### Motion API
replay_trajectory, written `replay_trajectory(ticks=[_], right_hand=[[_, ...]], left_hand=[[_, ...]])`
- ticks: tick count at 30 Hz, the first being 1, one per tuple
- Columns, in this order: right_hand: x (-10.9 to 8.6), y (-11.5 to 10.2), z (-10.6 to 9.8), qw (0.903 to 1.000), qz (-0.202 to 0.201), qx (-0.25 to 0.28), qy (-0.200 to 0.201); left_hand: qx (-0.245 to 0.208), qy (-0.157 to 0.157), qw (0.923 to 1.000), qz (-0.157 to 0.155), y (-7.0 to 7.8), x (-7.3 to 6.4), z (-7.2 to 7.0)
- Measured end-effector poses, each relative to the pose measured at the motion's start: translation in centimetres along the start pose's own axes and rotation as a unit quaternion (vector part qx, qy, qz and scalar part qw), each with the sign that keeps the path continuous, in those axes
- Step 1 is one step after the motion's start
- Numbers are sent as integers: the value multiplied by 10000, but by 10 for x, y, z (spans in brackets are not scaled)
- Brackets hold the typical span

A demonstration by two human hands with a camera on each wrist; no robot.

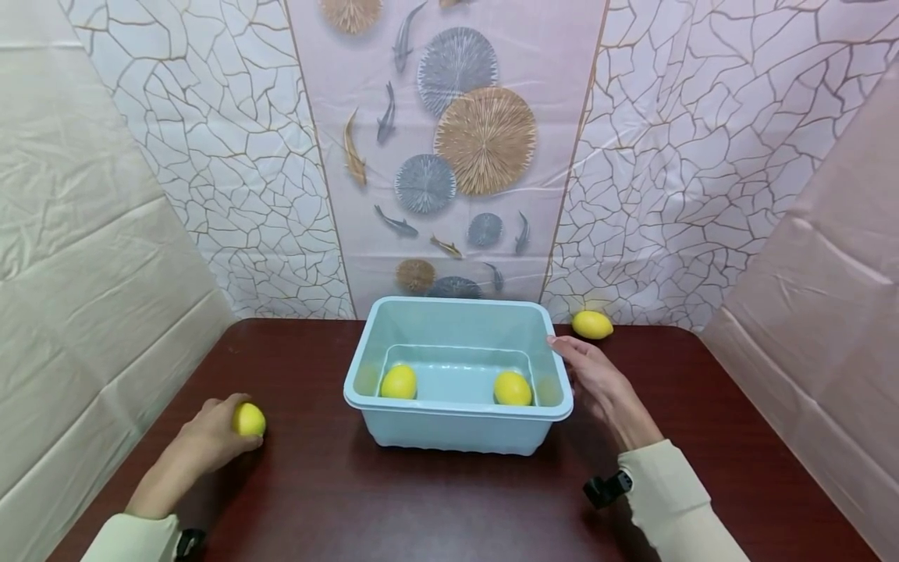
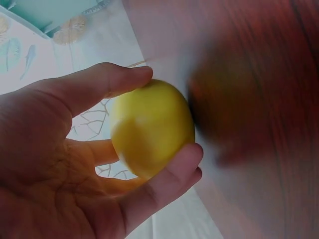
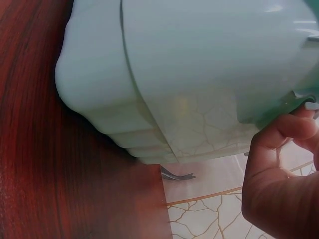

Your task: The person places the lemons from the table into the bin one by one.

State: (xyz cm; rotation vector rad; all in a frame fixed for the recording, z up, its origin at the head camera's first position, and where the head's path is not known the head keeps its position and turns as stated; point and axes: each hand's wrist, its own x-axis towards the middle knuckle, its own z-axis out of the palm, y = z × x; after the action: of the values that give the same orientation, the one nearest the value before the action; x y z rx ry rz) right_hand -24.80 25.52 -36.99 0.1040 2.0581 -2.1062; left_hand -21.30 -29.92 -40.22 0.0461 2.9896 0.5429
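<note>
At the left side of the table, my left hand (image 1: 211,439) grips a yellow lemon (image 1: 250,420) between thumb and fingers. The left wrist view shows this lemon (image 2: 154,124) close beside the wood surface, its reflection showing there. A pale blue plastic bin (image 1: 456,431) stands upright in the middle of the table. My right hand (image 1: 598,380) holds the bin's right rim, with a curled finger at the edge in the right wrist view. Inside the bin lie two lemons, one at the left (image 1: 399,382) and another at the right (image 1: 513,389).
Another lemon (image 1: 592,325) rests at the table's back edge, just behind my right hand. The dark red-brown table (image 1: 435,507) is bordered by a patterned cloth at the back (image 1: 632,234) and plain cloth at both sides.
</note>
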Motion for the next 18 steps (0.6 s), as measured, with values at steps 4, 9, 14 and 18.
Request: replay_trajectory(ticks=[4, 9, 14, 18], right_hand=[[0, 0, 0, 10000, 26, -20, 14], [0, 1, 0, 9999, 44, -87, 29], [0, 1, 0, 9999, 67, -102, 57], [1, 1, 0, 9999, 113, -76, 85]], left_hand=[[-6, -23, 10000, -66, 4, 1, 3], [-30, 61, 10000, -31, 6, 1, 6], [-84, 118, 9998, -118, 5, 3, 8], [-81, 197, 9997, -107, 4, 4, 7]])
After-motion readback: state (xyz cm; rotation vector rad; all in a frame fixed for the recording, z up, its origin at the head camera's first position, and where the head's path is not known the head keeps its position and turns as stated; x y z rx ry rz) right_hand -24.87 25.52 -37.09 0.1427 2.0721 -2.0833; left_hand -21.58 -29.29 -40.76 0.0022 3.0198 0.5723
